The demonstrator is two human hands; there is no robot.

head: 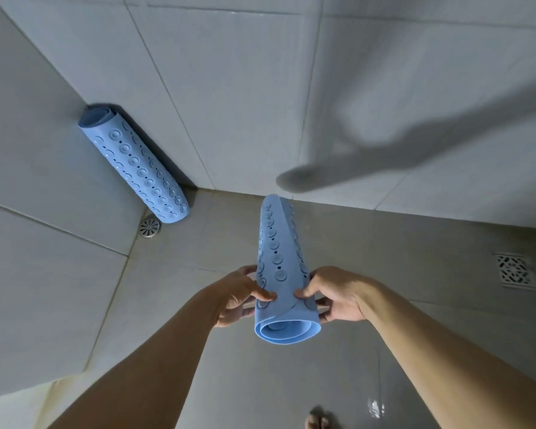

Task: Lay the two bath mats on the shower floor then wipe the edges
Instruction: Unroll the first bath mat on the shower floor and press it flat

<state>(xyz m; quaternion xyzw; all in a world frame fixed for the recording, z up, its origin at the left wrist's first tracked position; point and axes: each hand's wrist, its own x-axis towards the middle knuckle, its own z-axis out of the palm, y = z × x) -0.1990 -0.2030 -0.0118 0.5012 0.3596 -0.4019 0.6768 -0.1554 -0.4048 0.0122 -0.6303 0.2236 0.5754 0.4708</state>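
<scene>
I hold a rolled light-blue bath mat (280,258) with suction cups on its outside, above the grey shower floor (384,252), its open end toward me and its far end pointing at the back wall. My left hand (240,297) grips its left side and my right hand (338,294) grips its right side, thumbs on top. A second rolled blue bath mat (136,165) stands tilted in the far left corner, leaning against the tiled walls.
A round metal drain (149,227) lies on the floor beside the base of the corner mat. A square white grate drain (515,270) is set in the floor at the right. A bare foot (317,421) shows at the bottom edge. Tiled walls close the left and back.
</scene>
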